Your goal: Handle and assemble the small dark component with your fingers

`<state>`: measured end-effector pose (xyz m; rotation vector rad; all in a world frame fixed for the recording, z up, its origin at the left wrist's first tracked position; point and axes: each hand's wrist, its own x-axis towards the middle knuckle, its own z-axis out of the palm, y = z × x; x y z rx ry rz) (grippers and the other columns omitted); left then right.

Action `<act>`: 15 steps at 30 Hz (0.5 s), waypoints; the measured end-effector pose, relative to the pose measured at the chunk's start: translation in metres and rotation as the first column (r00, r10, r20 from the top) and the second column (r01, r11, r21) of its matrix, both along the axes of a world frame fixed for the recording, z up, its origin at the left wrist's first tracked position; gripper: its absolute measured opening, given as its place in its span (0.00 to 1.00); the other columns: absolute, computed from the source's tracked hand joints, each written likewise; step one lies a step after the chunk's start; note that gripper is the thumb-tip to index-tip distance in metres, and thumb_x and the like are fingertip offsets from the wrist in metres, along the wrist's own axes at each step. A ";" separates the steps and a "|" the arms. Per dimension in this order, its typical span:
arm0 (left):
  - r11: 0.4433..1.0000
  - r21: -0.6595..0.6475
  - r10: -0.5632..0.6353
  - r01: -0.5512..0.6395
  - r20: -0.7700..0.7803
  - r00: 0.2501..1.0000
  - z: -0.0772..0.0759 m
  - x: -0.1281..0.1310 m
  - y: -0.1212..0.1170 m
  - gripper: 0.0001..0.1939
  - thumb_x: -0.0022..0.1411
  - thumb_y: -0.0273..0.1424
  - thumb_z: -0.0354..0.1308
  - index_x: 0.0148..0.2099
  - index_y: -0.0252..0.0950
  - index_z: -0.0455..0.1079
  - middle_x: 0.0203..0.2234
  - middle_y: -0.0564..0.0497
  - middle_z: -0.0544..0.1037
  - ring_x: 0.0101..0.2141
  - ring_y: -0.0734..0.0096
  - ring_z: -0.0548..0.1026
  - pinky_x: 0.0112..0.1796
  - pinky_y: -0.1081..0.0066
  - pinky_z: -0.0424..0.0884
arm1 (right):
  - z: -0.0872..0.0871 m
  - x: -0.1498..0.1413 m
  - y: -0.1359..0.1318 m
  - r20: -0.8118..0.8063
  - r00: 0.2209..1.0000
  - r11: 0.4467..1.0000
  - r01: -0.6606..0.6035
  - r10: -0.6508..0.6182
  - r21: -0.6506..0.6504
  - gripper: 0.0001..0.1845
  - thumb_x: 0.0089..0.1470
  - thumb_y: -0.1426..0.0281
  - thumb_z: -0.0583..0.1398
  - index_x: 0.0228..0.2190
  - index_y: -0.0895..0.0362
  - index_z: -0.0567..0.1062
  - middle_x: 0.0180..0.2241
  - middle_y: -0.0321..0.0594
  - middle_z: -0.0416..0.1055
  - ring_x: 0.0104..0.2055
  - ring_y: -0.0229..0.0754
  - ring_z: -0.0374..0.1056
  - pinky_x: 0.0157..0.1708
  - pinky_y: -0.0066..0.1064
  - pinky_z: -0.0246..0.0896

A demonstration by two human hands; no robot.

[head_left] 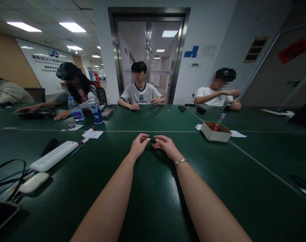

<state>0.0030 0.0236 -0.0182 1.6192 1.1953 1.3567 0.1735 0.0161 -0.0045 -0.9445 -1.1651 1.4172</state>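
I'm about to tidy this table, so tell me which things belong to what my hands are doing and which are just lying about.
In use:
- small black thing with a silvery end, held by left hand and right hand

Apparently just lying about:
- bottle with dark blue label
- open box
- tube in it
- long white bar

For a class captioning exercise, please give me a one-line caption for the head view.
Left grip and right grip hold a small dark object with a silvery end over a green table.
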 end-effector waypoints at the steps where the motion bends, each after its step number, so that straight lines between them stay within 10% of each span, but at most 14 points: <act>1: 1.000 -0.015 -0.001 0.001 0.007 1.000 0.001 0.000 -0.001 0.10 0.58 0.33 0.56 0.42 0.36 0.70 0.34 0.49 0.75 0.34 0.69 0.73 0.34 0.72 0.68 | 0.000 0.000 0.000 0.001 1.000 1.000 0.000 0.000 0.002 0.07 0.55 0.81 0.60 0.37 0.62 0.74 0.29 0.42 0.76 0.28 0.39 0.75 0.29 0.24 0.74; 15: 0.998 -0.064 -0.007 0.005 -0.045 0.999 0.000 0.000 0.000 0.12 0.59 0.34 0.52 0.45 0.37 0.68 0.29 0.52 0.72 0.27 0.73 0.69 0.29 0.74 0.63 | 0.000 0.001 0.000 -0.009 1.000 1.000 -0.023 0.023 0.013 0.07 0.55 0.81 0.60 0.36 0.61 0.75 0.28 0.41 0.76 0.27 0.38 0.75 0.27 0.23 0.74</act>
